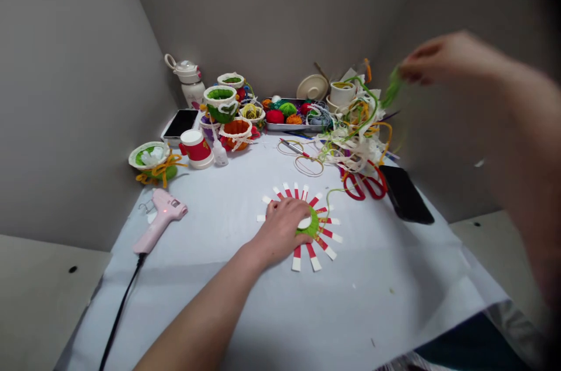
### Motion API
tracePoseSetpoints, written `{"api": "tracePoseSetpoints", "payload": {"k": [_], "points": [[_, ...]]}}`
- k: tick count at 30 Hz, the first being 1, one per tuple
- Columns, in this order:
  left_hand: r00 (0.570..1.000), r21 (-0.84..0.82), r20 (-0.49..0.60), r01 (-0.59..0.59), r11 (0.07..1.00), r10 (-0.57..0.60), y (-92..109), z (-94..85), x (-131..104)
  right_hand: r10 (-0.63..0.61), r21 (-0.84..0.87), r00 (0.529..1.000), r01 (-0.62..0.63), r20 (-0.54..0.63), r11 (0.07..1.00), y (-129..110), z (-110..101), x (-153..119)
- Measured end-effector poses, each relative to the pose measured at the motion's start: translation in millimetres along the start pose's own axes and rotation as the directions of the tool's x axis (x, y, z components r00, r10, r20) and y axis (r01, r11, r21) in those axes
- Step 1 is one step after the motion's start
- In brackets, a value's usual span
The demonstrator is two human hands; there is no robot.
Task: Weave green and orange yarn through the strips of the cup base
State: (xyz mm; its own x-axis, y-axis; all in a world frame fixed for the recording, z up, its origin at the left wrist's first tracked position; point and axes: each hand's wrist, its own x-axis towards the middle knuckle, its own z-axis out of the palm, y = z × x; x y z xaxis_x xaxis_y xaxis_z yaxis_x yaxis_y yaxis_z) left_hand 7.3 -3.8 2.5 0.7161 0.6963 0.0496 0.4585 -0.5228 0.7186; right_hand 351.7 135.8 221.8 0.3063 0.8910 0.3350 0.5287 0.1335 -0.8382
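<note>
- Sunburst point(305, 221) of flat red strips tipped white, left of the scissors point(361, 189) and nearer than them; a ribbed ring of green yarn point(314, 224) circles its smooth white centre.
- Left hand point(283, 225) half spread over the sunburst, thumb and fingers resting on it.
- Right hand point(447, 58), blurred, raised above and right of the scissors, fingertips pinched on a fuzzy green bundle point(393, 87).
- Tangled yarn heap point(355, 137), stringy and loose, just beyond the scissors.
- Pink glue gun point(160, 222) far left of the scissors.
</note>
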Motion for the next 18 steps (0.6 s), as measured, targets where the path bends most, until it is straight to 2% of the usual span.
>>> {"api": "tracePoseSetpoints", "payload": {"k": [3, 5, 7, 8, 9, 10, 11, 13, 18], "points": [[1.0, 0.022, -0.002, -0.006, 1.0, 0.006, -1.9, 2.2, 0.0, -0.013, -0.164, 0.975, 0.05, 0.223, 0.985, 34.0, 35.2, -42.0], [1.0, 0.043, -0.005, -0.013, 0.999, 0.014, -3.8, 3.9, 0.3, -0.054, -0.182, 0.908, 0.141, 0.415, 0.973, 56.6, 55.4, -87.3], [1.0, 0.063, -0.012, -0.017, 0.998, 0.018, -5.4, 5.2, 0.6, -0.096, -0.13, 0.786, 0.219, 0.61, 0.967, 73.7, 68.6, -135.9], [1.0, 0.074, -0.014, -0.017, 0.997, 0.018, -5.9, 5.6, 0.5, -0.128, -0.08, 0.693, 0.26, 0.709, 0.962, 80.0, 72.8, -158.1], [1.0, 0.084, -0.016, -0.018, 0.996, 0.019, -6.3, 5.8, 0.4, -0.206, 0.004, 0.556, 0.342, 0.806, 0.94, 85.2, 75.9, -177.4], [1.0, 0.093, -0.015, -0.019, 0.995, 0.021, -6.5, 5.8, 0.2, -0.268, 0.066, 0.475, 0.401, 0.838, 0.914, 89.7, 78.2, -193.3], [1.0, 0.101, -0.013, -0.02, 0.995, 0.021, -6.5, 5.7, -0.2, -0.288, 0.084, 0.428, 0.435, 0.857, 0.897, 93.7, 80.1, -205.6], [1.0, 0.114, -0.007, -0.019, 0.993, 0.02, -6.2, 5.1, -0.8, -0.297, 0.081, 0.399, 0.475, 0.867, 0.876, 100.7, 83.4, -220.8], [1.0, 0.119, 0.005, -0.006, 0.993, 0.005, -4.2, 1.9, -1.4, -0.319, 0.071, 0.431, 0.5, 0.844, 0.863, 111.5, 88.3, -230.0]]}}
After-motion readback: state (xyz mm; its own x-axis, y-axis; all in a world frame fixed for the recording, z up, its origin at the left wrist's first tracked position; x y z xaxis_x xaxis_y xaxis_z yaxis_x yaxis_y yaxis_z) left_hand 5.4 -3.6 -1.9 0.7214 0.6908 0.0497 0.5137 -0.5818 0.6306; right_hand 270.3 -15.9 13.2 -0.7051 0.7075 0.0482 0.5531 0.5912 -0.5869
